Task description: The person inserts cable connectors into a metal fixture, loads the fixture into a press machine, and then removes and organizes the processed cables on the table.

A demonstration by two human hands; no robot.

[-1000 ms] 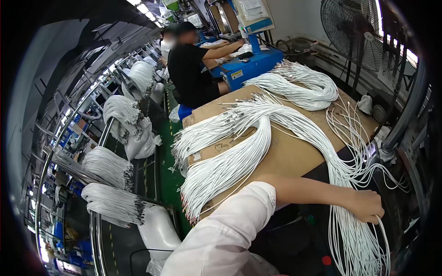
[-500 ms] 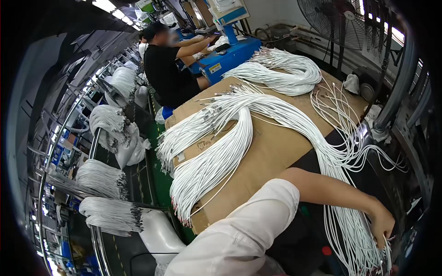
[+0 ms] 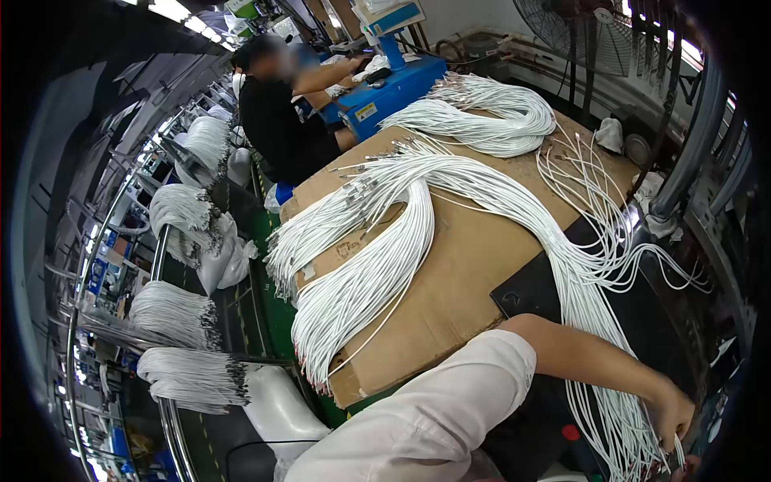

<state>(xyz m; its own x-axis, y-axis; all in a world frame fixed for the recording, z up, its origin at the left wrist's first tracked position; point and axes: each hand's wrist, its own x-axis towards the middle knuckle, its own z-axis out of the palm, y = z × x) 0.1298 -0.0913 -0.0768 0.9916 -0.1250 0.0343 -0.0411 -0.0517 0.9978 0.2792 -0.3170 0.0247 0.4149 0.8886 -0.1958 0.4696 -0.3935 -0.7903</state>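
Observation:
My left hand (image 3: 673, 416) reaches down at the lower right, its fingers closed on the ends of white cables (image 3: 608, 406). These belong to a long bundle that hangs off the table's near side. A small part of my right hand (image 3: 691, 464) shows at the lower right edge of the view, close to the same cable ends; its fingers are mostly hidden. The bundle runs back over the cardboard (image 3: 462, 273), where another thick cable bundle (image 3: 377, 281) lies bent with its tips toward the left.
A coiled cable bundle (image 3: 490, 120) lies at the back of the cardboard. Cable bundles (image 3: 173, 313) hang on a metal rack at left. A co-worker in black (image 3: 277, 120) sits at a blue machine (image 3: 385, 100). A fan (image 3: 582, 32) stands at back right.
My left hand has moved slightly down and right, still at the cable ends. The view has shifted a little, and more of the black surface beside the cardboard shows.

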